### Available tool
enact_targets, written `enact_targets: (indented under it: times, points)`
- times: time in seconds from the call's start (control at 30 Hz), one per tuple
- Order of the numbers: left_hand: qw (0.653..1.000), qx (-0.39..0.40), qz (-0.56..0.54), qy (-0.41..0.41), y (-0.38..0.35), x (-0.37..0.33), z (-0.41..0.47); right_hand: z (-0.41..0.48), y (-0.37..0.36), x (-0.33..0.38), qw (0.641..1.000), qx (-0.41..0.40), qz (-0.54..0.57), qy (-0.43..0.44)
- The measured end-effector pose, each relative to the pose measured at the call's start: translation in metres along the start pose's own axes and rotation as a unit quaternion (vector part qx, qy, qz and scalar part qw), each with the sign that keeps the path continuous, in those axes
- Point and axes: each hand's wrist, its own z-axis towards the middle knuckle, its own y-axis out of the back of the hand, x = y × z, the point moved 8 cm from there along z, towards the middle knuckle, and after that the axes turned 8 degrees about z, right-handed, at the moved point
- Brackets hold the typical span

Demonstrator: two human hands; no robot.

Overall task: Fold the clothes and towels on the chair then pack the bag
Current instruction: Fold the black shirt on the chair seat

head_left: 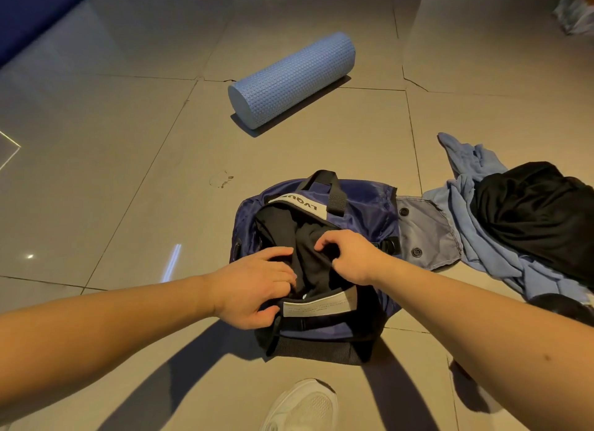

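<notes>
1. The navy bag [353, 212] sat open on the floor [128, 173] at lower centre, with one black garment [283, 225] inside.
2. The right hand [352, 257] pinched a fold of that garment. The left hand [254, 291] lay on it, fingertips buried, grip unclear.
3. At the right edge, one blue cloth [475, 238] and one black cloth [530, 215] were heaped, partly cut off.
4. One foam roller [292, 78] lay at upper centre.

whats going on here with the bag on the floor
A person is packing a navy bag that lies open on the tiled floor. Their right hand pinches a black garment inside it. The left hand grips the opening's near rim, fingers inside. A light blue cloth and a black cloth lie heaped beside the bag, not yet packed. A foam roller lies beyond.
</notes>
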Motion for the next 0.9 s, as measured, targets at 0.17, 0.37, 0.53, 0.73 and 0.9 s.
enact_targets:
  times: [0.17, 0.37, 0.53, 0.73, 0.9]
  points:
    - [0.989, 0.117, 0.011, 0.094, -0.03, 0.013, -0.019, -0.002, 0.007, -0.023, 0.991, -0.007, -0.111, -0.075]
    - [0.968, 0.207, 0.012, 0.139, -0.036, 0.022, -0.027, -0.009, 0.003, -0.015, 0.963, 0.054, -0.24, -0.111]
    - [0.948, 0.289, 0.016, 0.13, -0.042, 0.027, -0.023, -0.012, 0.001, 0.0, 0.953, 0.058, -0.279, -0.104]
    - [0.951, 0.005, -0.048, 0.304, 0.026, 0.083, -0.012, -0.011, -0.007, 0.046, 0.978, -0.081, -0.172, 0.09]
    - [0.884, 0.051, -0.107, 0.452, 0.009, 0.153, -0.026, -0.001, -0.035, 0.081, 0.975, -0.036, -0.072, 0.206]
